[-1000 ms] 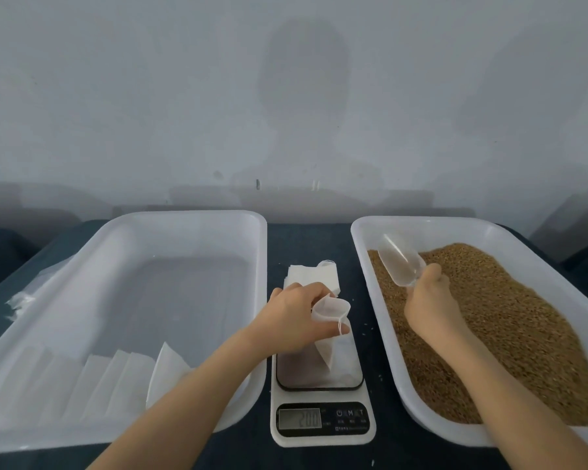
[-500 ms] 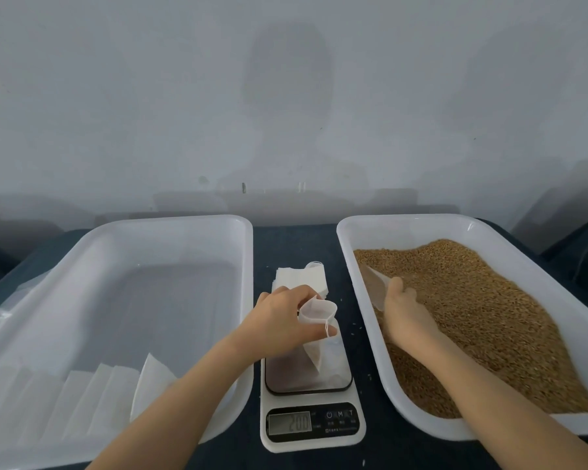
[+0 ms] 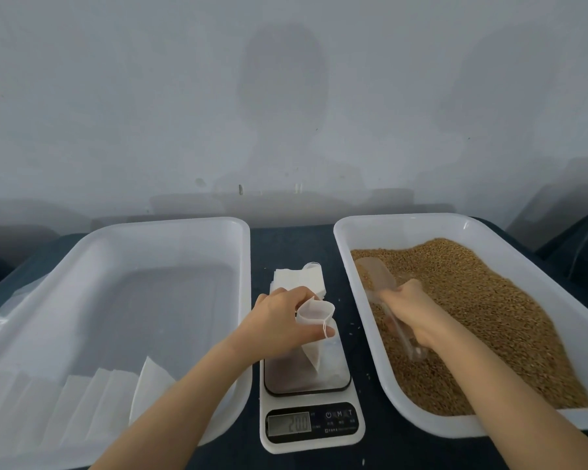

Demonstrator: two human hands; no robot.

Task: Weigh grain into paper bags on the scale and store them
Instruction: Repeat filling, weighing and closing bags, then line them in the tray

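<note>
The small white paper bag point(image 3: 314, 320) sits over the platform of the white digital scale point(image 3: 311, 425). The left hand point(image 3: 279, 320) pinches its mouth open between thumb and curled fingers. A second ago the clear plastic scoop point(image 3: 377, 279) was raised above the golden-brown grain point(image 3: 489, 317); now it lies dipped in, probably loading a fresh scoopful. The right hand point(image 3: 408, 307) grips the scoop's handle, wrist low inside the white plastic tray point(image 3: 404, 220).

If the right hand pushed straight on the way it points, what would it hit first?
Grain: the right hand holds a clear scoop in it, aimed toward the far left corner of the white tray, likely next.
</note>
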